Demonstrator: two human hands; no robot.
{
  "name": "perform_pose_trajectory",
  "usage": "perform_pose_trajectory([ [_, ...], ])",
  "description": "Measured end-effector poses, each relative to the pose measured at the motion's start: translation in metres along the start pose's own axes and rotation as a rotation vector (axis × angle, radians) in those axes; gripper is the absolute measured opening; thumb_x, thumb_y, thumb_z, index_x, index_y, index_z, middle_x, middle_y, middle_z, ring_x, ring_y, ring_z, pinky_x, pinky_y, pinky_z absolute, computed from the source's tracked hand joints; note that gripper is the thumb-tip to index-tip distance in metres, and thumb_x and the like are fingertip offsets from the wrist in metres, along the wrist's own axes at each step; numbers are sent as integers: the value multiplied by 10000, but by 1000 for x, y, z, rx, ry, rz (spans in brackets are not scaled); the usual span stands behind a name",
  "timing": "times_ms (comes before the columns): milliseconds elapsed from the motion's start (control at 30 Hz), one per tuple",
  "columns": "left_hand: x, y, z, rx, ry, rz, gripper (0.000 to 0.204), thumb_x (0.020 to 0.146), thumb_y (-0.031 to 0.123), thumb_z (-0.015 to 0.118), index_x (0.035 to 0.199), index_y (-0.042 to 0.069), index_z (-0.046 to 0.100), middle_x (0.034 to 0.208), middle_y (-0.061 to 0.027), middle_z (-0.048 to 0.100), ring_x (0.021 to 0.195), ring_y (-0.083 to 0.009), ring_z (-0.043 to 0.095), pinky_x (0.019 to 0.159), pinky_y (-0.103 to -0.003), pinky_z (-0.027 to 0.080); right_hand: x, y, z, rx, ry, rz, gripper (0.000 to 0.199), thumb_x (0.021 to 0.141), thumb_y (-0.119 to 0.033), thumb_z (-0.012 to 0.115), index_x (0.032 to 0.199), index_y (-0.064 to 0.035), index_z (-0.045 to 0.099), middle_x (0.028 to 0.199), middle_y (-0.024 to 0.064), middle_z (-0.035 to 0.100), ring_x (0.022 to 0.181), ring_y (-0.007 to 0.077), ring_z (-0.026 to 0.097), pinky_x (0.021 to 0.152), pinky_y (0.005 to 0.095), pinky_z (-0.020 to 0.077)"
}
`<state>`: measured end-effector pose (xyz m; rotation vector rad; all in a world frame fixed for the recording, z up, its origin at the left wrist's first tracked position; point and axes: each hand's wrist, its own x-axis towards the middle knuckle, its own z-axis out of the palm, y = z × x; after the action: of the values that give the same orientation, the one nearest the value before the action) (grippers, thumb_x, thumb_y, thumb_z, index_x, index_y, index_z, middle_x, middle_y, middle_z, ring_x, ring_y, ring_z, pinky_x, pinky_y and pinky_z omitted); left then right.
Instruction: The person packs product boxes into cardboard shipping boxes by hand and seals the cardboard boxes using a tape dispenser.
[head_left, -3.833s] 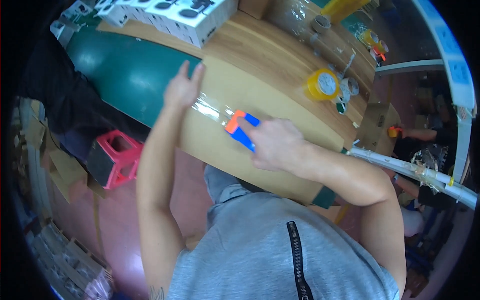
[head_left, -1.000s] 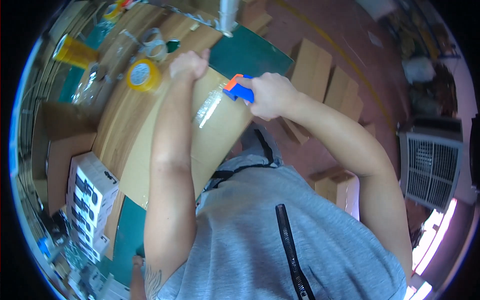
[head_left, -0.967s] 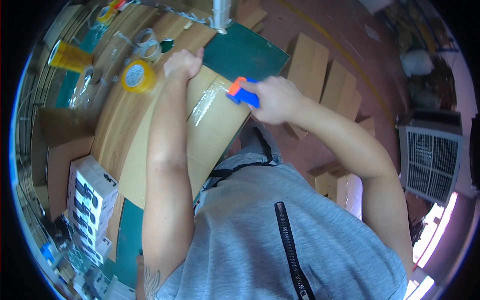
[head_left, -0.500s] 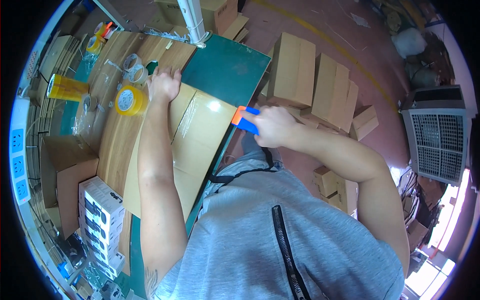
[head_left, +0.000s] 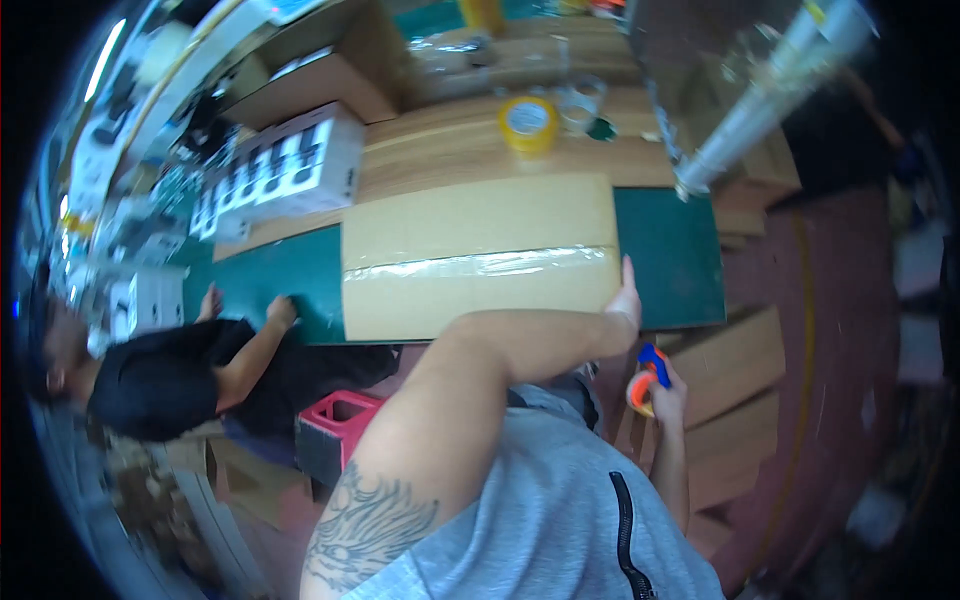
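Observation:
A cardboard box [head_left: 480, 215] lies on the green table, a shiny strip of clear tape [head_left: 490, 262] running along its top seam. My left arm reaches across the box's near side, and my left hand [head_left: 626, 308] rests at its right end, fingers stretched out. Lower and to the right, off the table's front edge, my right hand [head_left: 672, 395] grips a blue and orange tape dispenser [head_left: 654, 366]. The dispenser is apart from the box. My left hand holds nothing.
A yellow tape roll [head_left: 527, 122] and a clear roll [head_left: 582, 100] sit on the wooden board behind. White printed boxes [head_left: 300, 160] stand at the back left, near an open carton [head_left: 325, 85]. A co-worker [head_left: 165, 375] works at left, near a red stool [head_left: 340, 415]. Cartons [head_left: 730, 365] stand right.
The view has swung left, bringing the co-worker in. My left hand has moved from the box's far corner to the near part of its right end. My right hand has lowered the tape dispenser away.

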<state>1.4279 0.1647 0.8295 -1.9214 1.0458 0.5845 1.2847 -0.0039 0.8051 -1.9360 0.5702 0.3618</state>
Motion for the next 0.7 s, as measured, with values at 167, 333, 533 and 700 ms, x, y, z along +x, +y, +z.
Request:
perform_pose_trajectory([
  [167, -118, -33, 31, -766, 915, -151, 416, 774, 284, 653, 1155, 117, 661, 1224, -168, 598, 1221, -377, 513, 1084, -638, 290, 3, 12, -15, 278, -1, -14, 649, 760, 64, 527, 1405, 38, 463, 1283, 126, 604, 1088, 185, 607, 952, 303, 459],
  [333, -251, -52, 196, -687, 1174, -1318, 499, 698, 228, 707, 1161, 68, 611, 1237, -213, 535, 1185, -414, 480, 999, -544, 366, -3, -40, -42, 441, 126, -121, 628, 836, 53, 517, 1453, 10, 406, 1383, 124, 519, 1204, 190, 539, 1038, 321, 403],
  [533, -303, -14, 311, -2595, 1067, -989, 916, 886, 296, 673, 1520, -30, 98, 1522, -293, 266, 1423, -346, 265, 1169, -425, 204, -76, -198, 35, 354, 45, -462, 652, 819, -17, 534, 1453, 30, 393, 1348, 137, 542, 1186, 189, 554, 1029, 302, 404],
  [700, -244, 51, 266, -2344, 1350, -621, 1022, 861, 164, 692, 1507, -51, -70, 1582, -272, 48, 1476, -302, 107, 1184, -374, 153, -127, -295, 184, 63, -231, -709, 642, 816, -71, 662, 1410, 43, 447, 1204, 102, 629, 1066, 150, 592, 950, 284, 455],
])
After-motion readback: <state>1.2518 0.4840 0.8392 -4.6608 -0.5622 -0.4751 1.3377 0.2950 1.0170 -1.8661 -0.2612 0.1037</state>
